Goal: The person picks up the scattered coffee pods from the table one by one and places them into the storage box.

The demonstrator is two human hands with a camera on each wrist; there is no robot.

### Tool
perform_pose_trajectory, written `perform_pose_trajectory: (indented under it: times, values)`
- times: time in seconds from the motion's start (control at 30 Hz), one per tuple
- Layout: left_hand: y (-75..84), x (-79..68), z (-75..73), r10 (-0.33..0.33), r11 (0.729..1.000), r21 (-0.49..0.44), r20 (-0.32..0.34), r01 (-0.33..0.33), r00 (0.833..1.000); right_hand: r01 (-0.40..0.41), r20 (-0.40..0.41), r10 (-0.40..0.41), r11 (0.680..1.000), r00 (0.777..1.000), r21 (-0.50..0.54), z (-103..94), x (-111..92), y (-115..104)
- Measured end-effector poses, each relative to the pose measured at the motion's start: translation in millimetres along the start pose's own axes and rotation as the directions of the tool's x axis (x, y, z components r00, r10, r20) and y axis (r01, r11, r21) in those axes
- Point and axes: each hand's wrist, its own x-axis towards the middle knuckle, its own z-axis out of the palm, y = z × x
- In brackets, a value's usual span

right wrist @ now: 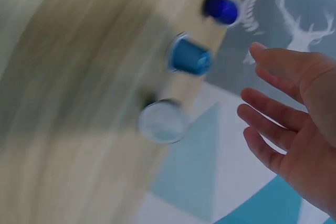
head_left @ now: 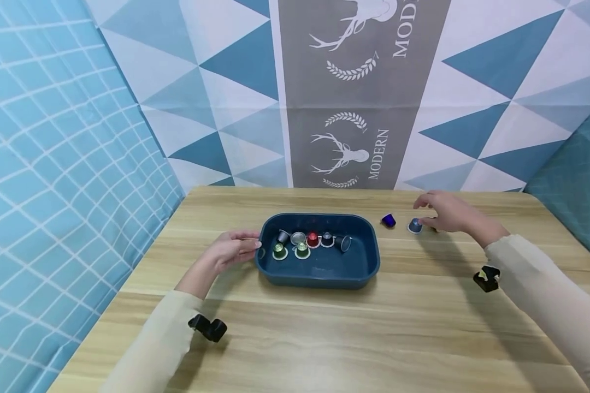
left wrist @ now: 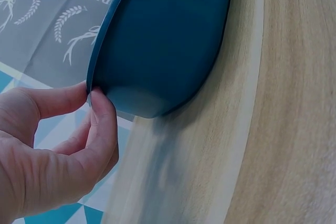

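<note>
My left hand (head_left: pixel 229 250) pinches the left end of a dark blue plastic bin (head_left: pixel 319 282), thumb and finger on its rim (left wrist: pixel 96 56) in the left wrist view. Coffee capsules lie inside, among them a red one (head_left: pixel 312 238) and two green ones (head_left: pixel 302 250). My right hand (head_left: pixel 444 212) hovers with parted fingers over a light blue capsule (head_left: pixel 415 225), holding nothing. Left of that capsule a deep blue one (head_left: pixel 388 220) lies tipped over. A third capsule (right wrist: pixel 164 122) shows its pale lid in the right wrist view; in the head view the hand mostly hides it.
The wooden table (head_left: pixel 295 338) ends at the back against a patterned cloth (head_left: pixel 246 71). A blue gridded curtain (head_left: pixel 54 164) hangs along the left side, and a teal cloth (head_left: pixel 575 185) along the right. Each wrist carries a black camera mount (head_left: pixel 487 278).
</note>
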Motion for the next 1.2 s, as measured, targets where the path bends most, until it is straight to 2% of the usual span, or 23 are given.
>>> perform_pose_trajectory:
  times: [0.27,0.63,0.93,1.2]
  values:
    - [0.5,0.6,0.2,-0.003,1.0,0.015,0.005,0.003,1.0,-0.09,-0.011,0.09,0.995,0.996,0.039,15.7,-6.8,30.8]
    - [0.6,1.5,-0.5,-0.016,0.999,0.037,-0.017,0.017,1.0,-0.178,0.056,0.174,0.98,0.983,0.085,31.7,-7.3,45.4]
    - [2.7,1.0,1.9,0.012,0.999,0.041,-0.016,-0.012,1.0,-0.198,0.067,0.194,0.978,0.979,0.06,37.0,-9.8,46.8]
    - [1.0,-2.8,1.0,0.007,0.999,0.038,-0.025,-0.006,1.0,-0.162,0.051,0.16,0.986,0.986,0.039,36.8,-10.3,45.8]
